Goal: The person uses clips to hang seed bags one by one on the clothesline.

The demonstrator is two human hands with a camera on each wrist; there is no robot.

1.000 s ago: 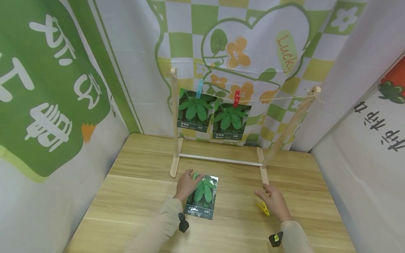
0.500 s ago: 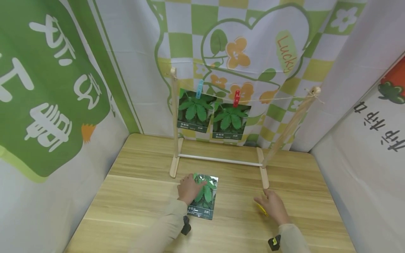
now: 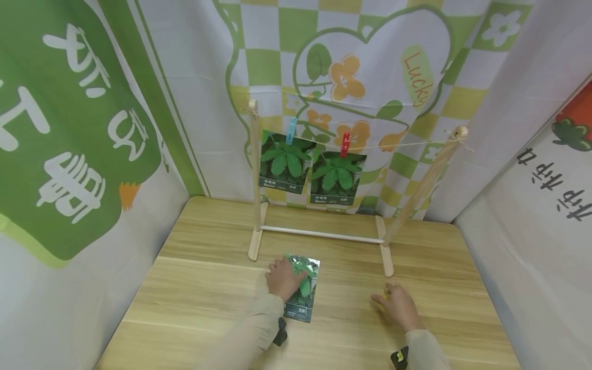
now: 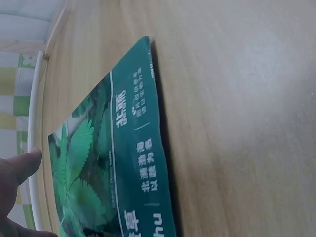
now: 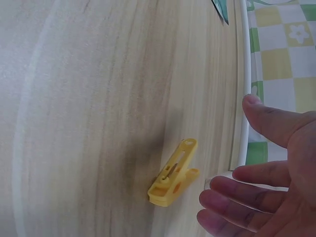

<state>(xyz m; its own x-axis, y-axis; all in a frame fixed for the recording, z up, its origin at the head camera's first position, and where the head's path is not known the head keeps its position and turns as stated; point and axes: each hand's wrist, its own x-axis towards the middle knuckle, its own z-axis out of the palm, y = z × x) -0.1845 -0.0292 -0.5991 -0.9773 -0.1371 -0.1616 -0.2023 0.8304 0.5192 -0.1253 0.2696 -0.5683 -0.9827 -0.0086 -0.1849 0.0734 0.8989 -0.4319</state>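
Observation:
A glossy green seed packet (image 3: 302, 311) with a leaf picture lies flat on the wooden table. Over its left side is my left hand (image 3: 283, 280), fingers spread; whether they touch it I cannot tell. In the left wrist view, the thumb stands beside the upper part of the packet (image 4: 118, 148). My right hand (image 3: 400, 307) hovers low at the table's right, fingers apart and holding nothing. A yellow clothes peg (image 5: 173, 175) lies before its fingertips in the right wrist view; in the head view the hand mostly covers it.
Behind the hands stands a wooden rack (image 3: 256, 174) with a white crossbar (image 3: 324, 235) and a string. Two similar packets hang from the string, the left by a blue peg (image 3: 291, 131), the right by a red peg (image 3: 345, 144). Printed curtains (image 3: 194, 92) surround the table (image 3: 194, 288).
My left hand has slid rightward and farther over the seed packet. The right hand has shifted slightly toward me, covering more of the yellow clothes peg.

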